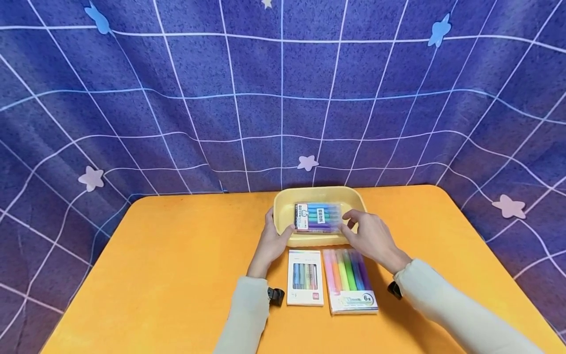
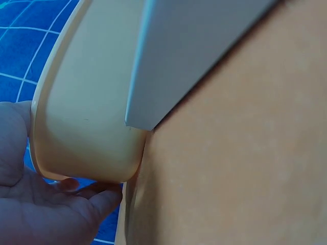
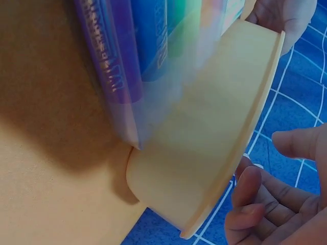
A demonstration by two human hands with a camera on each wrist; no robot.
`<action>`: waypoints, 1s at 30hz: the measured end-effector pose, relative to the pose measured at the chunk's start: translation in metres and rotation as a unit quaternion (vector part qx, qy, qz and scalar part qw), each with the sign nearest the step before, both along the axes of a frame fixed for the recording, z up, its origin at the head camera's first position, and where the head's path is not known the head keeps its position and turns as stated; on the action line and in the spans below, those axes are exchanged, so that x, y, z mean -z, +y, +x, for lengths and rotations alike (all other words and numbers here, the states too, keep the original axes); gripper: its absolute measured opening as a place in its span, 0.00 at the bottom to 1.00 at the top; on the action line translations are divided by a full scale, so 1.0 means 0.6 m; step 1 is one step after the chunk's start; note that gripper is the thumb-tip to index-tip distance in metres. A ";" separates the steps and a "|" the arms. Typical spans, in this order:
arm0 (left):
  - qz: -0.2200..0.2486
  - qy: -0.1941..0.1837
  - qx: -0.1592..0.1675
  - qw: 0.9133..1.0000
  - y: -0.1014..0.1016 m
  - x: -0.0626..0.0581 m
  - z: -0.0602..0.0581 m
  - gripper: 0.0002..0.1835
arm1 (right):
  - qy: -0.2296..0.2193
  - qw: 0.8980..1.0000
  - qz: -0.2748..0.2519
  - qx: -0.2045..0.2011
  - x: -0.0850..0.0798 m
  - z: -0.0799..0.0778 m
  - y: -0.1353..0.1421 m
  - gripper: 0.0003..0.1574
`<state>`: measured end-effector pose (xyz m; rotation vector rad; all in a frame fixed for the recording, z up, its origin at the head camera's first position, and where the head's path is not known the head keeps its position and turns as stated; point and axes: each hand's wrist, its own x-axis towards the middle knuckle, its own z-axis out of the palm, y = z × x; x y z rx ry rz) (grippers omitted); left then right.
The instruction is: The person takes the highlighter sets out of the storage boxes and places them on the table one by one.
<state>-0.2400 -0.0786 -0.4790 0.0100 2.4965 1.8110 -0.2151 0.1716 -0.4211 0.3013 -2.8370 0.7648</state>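
Centrally, a pen pack [image 1: 317,217] lies inside a yellow tray [image 1: 318,241] on an orange worktop [image 1: 177,270]. The left hand [image 1: 271,241] has its grip clamped on the tray's left end; the right hand [image 1: 370,236], thumb and fingers apart, is at the pack's right end.

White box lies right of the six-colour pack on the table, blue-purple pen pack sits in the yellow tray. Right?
One slip: the white box lies left of the six-colour pack, as the head view shows. The blue-purple pen pack does sit in the yellow tray.
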 end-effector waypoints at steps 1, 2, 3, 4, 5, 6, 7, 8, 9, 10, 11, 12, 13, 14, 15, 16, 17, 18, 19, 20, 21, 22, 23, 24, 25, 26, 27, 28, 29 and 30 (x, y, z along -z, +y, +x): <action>-0.002 -0.002 -0.001 1.000 0.000 0.000 0.000 0.45 | -0.002 1.000 0.000 -0.001 0.000 -0.001 -0.001 0.19; -0.002 -0.003 -0.002 1.000 -0.001 0.001 0.000 0.45 | -0.004 1.000 -0.001 -0.003 0.000 -0.003 -0.002 0.19; -0.001 -0.003 -0.002 1.000 -0.001 0.001 -0.001 0.45 | -0.005 1.000 -0.001 -0.003 0.000 -0.004 -0.002 0.19; 0.000 -0.001 -0.001 1.000 -0.001 0.001 -0.001 0.45 | -0.006 1.000 -0.002 -0.004 0.001 -0.006 -0.003 0.19; 0.000 -0.001 -0.001 1.000 -0.001 0.001 -0.001 0.45 | -0.007 1.000 -0.001 -0.003 0.001 -0.007 -0.003 0.19; 0.001 -0.001 0.000 1.000 -0.001 0.001 -0.001 0.45 | -0.008 1.000 -0.001 -0.003 0.002 -0.009 -0.004 0.19; 0.002 -0.002 0.001 1.000 0.000 0.001 -0.001 0.45 | -0.008 1.000 0.000 -0.002 0.002 -0.011 -0.004 0.19; 0.003 -0.001 0.002 1.000 0.000 0.001 0.000 0.45 | -0.010 1.000 0.000 -0.001 0.003 -0.013 -0.005 0.19; 0.002 -0.001 0.003 1.000 0.000 0.000 0.000 0.44 | -0.011 1.000 0.002 -0.001 0.004 -0.015 -0.005 0.18; 0.001 -0.001 0.003 1.000 0.000 0.001 0.000 0.44 | -0.013 1.000 0.003 -0.002 0.005 -0.016 -0.006 0.18; 0.003 -0.004 0.001 1.000 0.000 0.000 0.001 0.44 | -0.015 1.000 0.004 -0.003 0.006 -0.018 -0.007 0.18; 0.004 -0.003 0.001 1.000 0.000 0.000 0.001 0.44 | -0.016 1.000 0.005 -0.004 0.007 -0.020 -0.008 0.18; 0.006 -0.001 0.002 1.000 0.000 0.001 0.001 0.44 | -0.017 1.000 0.006 -0.005 0.007 -0.021 -0.008 0.19; 0.008 0.000 0.001 1.000 0.000 0.000 0.001 0.44 | -0.018 1.000 0.007 -0.006 0.007 -0.023 -0.009 0.19; 0.009 0.001 0.002 1.000 0.000 0.001 0.000 0.44 | -0.019 1.000 0.008 -0.007 0.007 -0.025 -0.009 0.19; 0.012 0.001 0.002 1.000 0.000 0.000 0.000 0.44 | -0.020 1.000 0.007 -0.009 0.008 -0.026 -0.009 0.19; 0.013 0.001 0.003 1.000 0.000 0.000 0.001 0.44 | -0.022 1.000 0.008 -0.009 0.008 -0.029 -0.010 0.19; 0.012 0.002 0.003 1.000 0.000 0.000 0.001 0.44 | -0.023 1.000 0.008 -0.011 0.009 -0.031 -0.010 0.20; 0.012 0.001 0.002 1.000 0.000 0.000 0.001 0.44 | -0.025 1.000 0.008 -0.013 0.009 -0.033 -0.011 0.20; 0.011 0.001 0.001 1.000 0.000 -0.001 0.001 0.44 | -0.026 1.000 0.008 -0.015 0.010 -0.036 -0.012 0.20; 0.010 0.000 0.001 1.000 0.000 -0.001 0.001 0.44 | -0.027 0.999 0.007 -0.017 0.010 -0.038 -0.013 0.20; 0.008 -0.001 0.001 1.000 -0.001 0.000 0.001 0.44 | -0.028 0.999 0.007 -0.019 0.011 -0.040 -0.013 0.20; 0.005 -0.002 0.001 1.000 -0.001 0.000 0.002 0.44 | -0.028 0.999 0.006 -0.020 0.012 -0.042 -0.014 0.20; 0.003 -0.001 0.001 1.000 -0.001 0.000 0.002 0.44 | -0.027 0.999 0.004 -0.021 0.012 -0.045 -0.013 0.20; 0.005 -0.002 0.002 1.000 -0.001 0.000 0.001 0.44 | -0.026 0.999 0.001 -0.023 0.013 -0.047 -0.013 0.20; 0.007 -0.002 0.002 1.000 -0.001 0.000 0.001 0.44 | -0.024 0.999 0.001 -0.026 0.014 -0.049 -0.012 0.20; 0.008 -0.002 0.002 1.000 -0.001 0.000 0.001 0.44 | -0.023 0.999 0.000 -0.027 0.015 -0.051 -0.011 0.20; 0.008 -0.001 0.002 1.000 -0.001 0.000 0.001 0.44 | -0.022 0.999 -0.001 -0.030 0.016 -0.054 -0.010 0.20; 0.009 -0.001 0.002 1.000 0.000 -0.001 0.001 0.44 | -0.021 0.999 -0.001 -0.031 0.016 -0.057 -0.009 0.20; 0.009 0.000 0.002 1.000 0.000 -0.002 0.001 0.44 | -0.023 0.999 0.000 -0.033 0.017 -0.060 -0.008 0.21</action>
